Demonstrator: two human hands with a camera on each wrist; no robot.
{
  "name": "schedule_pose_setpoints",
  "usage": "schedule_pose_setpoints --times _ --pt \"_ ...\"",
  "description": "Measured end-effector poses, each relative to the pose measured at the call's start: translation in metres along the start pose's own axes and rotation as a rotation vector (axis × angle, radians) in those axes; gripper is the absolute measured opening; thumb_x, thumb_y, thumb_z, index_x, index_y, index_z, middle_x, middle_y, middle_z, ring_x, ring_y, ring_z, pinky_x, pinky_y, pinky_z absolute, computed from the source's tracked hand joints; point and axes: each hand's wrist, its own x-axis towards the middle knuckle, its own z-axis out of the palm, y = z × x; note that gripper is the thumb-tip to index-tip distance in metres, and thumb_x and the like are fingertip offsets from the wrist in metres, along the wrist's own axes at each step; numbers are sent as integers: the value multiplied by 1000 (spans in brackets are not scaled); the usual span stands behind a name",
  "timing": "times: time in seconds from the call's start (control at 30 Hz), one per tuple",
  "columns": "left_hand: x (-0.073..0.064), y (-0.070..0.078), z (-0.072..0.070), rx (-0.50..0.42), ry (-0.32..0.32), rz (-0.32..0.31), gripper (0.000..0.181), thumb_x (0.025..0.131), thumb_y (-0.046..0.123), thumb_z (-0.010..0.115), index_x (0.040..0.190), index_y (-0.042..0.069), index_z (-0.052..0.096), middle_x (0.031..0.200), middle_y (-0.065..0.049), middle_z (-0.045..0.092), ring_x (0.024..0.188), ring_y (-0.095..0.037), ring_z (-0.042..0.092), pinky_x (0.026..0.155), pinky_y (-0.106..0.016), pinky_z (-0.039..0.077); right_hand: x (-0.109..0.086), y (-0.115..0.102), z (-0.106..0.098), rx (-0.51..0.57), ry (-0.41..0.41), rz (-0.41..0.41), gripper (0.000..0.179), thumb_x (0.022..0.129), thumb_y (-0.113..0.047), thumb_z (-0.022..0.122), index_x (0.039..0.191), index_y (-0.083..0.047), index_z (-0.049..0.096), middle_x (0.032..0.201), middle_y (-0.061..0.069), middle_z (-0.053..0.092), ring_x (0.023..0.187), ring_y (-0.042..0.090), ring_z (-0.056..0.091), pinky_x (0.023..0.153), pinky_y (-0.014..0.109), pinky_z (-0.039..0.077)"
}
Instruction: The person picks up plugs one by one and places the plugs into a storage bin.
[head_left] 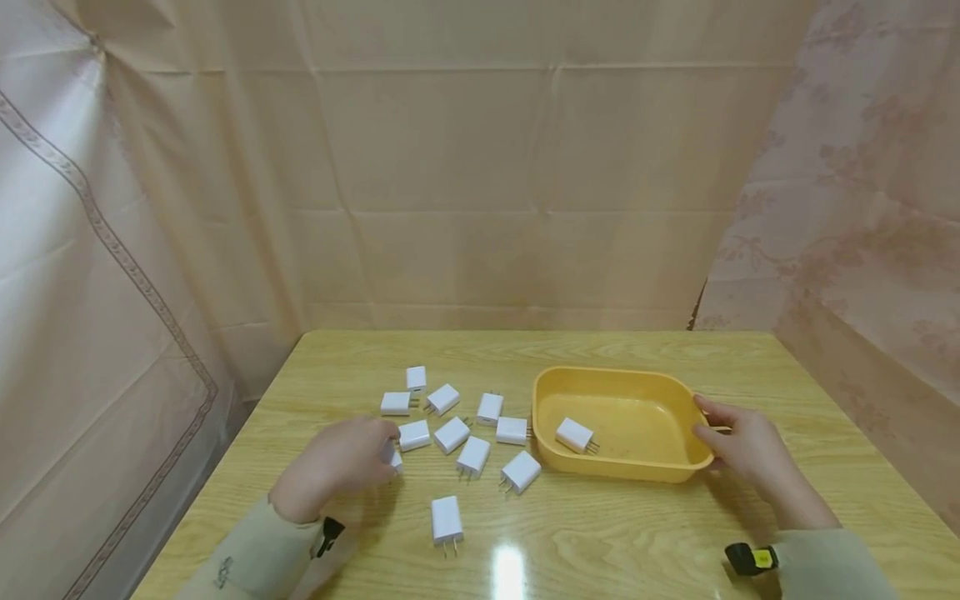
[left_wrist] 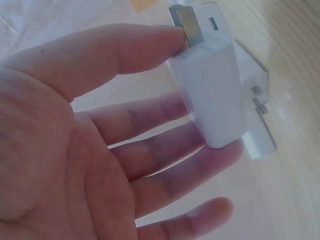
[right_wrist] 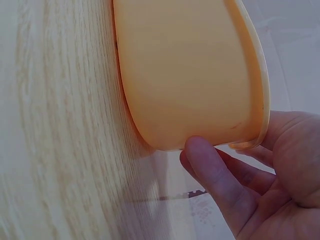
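My left hand (head_left: 341, 460) pinches a white plug-in charger (left_wrist: 212, 92) between thumb and fingers, low over the left part of the table. In the left wrist view the thumb lies by its metal prongs. The head view shows only a bit of this charger past the fingers. Around the hand lie several more white chargers, the nearest one (head_left: 414, 435) just beyond the fingertips. On the right, my right hand (head_left: 753, 450) grips the end of a yellow plastic bin (head_left: 615, 468) at its rim. One charger (head_left: 574, 435) rests inside, towards the left end.
A wood-grain table (head_left: 600, 533) carries everything. Single chargers lie near the bin's left front corner (head_left: 521, 472) and closer to the front edge (head_left: 447, 520). Cloth curtains (head_left: 450, 167) hang behind the table and along both sides.
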Motion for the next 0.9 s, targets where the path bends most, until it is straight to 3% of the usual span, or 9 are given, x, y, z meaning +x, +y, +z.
schedule_pose_setpoints --times 0.3,0.5,0.7,0.9 --pt "3 11 -5 18 4 23 40 81 23 83 117 8 74 107 -3 71 79 -14 56 70 -41 50 0 1 1 3 4 -4 60 101 -14 62 153 5 37 130 40 53 91 28 68 63 33 61" --pt "8 20 -4 7 27 45 39 80 21 81 116 7 74 104 -1 70 80 -14 57 72 -41 51 0 0 1 16 0 -2 60 102 -14 61 153 5 37 131 40 52 93 30 68 63 33 60" --pt "10 29 -6 -8 43 81 36 79 14 75 114 7 73 86 3 62 71 -16 52 60 -36 42 -1 0 2 20 6 -11 59 101 -13 62 152 5 38 130 40 53 95 31 68 63 33 60" --pt "15 33 -6 -14 39 95 33 78 13 75 111 9 74 79 4 59 67 -15 49 55 -34 38 -1 0 2 9 11 -11 60 102 -15 61 153 5 37 130 40 54 93 30 68 63 33 60"
